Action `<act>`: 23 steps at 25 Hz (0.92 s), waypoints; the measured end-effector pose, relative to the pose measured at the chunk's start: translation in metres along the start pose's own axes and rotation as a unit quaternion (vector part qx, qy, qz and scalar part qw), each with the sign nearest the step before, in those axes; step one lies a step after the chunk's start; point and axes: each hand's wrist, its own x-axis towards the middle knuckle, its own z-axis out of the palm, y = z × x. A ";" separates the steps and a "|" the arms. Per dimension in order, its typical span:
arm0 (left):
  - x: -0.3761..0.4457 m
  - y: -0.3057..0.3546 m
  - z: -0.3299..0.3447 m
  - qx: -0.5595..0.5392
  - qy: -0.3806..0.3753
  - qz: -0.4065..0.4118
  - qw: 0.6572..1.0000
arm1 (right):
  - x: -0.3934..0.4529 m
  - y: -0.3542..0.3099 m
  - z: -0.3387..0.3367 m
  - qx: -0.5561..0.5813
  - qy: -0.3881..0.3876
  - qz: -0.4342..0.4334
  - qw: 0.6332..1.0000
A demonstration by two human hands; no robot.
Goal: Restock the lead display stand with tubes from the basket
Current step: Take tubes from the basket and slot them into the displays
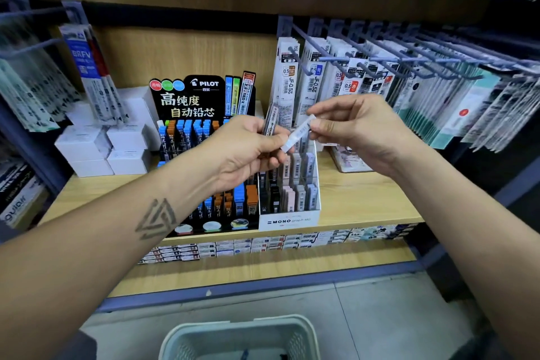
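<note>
My left hand (248,152) grips a dark lead tube (270,120) that stands upright between its fingers, and its thumb also touches the lower end of a white lead tube (298,133). My right hand (359,131) pinches the upper end of that white tube, which lies tilted between both hands. Both hands hover above the white MONO display stand (289,221), whose slots hold several pale and black tubes. To its left stands the black PILOT lead stand (201,96) with blue and orange tubes. The pale green basket (204,333) sits on the floor below.
White boxes (99,149) are stacked on the wooden shelf (365,202) left of the PILOT stand. Hooks with hanging refill packs (409,82) jut out at upper right and at the left. Small boxed goods line the lower shelf (263,245).
</note>
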 end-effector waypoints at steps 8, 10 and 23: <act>0.015 -0.006 -0.001 0.063 0.093 -0.007 0.994 | 0.023 0.023 -0.024 -0.282 0.138 -0.076 0.947; 0.016 -0.007 -0.002 0.057 0.097 -0.013 0.994 | 0.031 0.032 -0.019 -0.337 0.150 -0.095 0.925; 0.010 -0.007 -0.016 0.060 0.088 -0.011 0.994 | 0.057 0.070 0.011 -0.451 0.116 -0.063 0.883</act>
